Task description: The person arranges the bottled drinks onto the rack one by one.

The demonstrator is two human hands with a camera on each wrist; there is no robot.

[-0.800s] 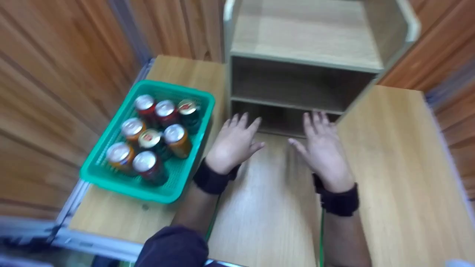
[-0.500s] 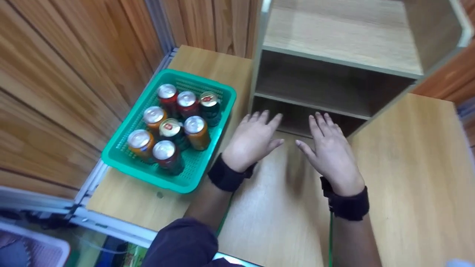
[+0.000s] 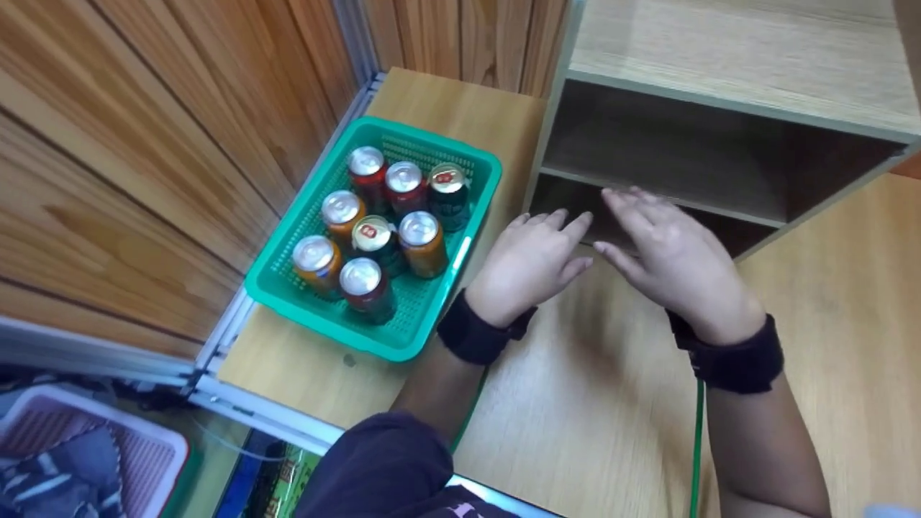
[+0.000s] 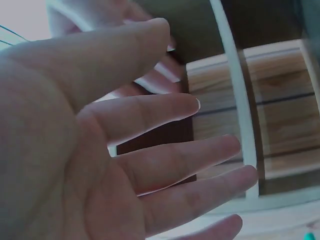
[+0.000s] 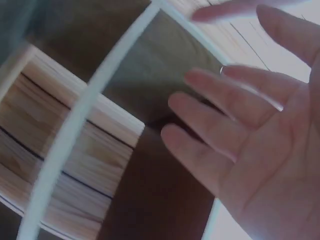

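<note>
Light wooden table against wood-panelled walls; two bare hands before a two-tier open wooden shelf unit.

Shelf unit cut off at top and right edges; right hand blurred. Left hand and right hand flat, fingers straight and spread, grasping nothing, at the lower compartment's mouth. Green plastic mesh basket with seven upright drink cans just left of left hand.

A pale wooden table stands against brown wood-panelled walls under soft light.
</note>
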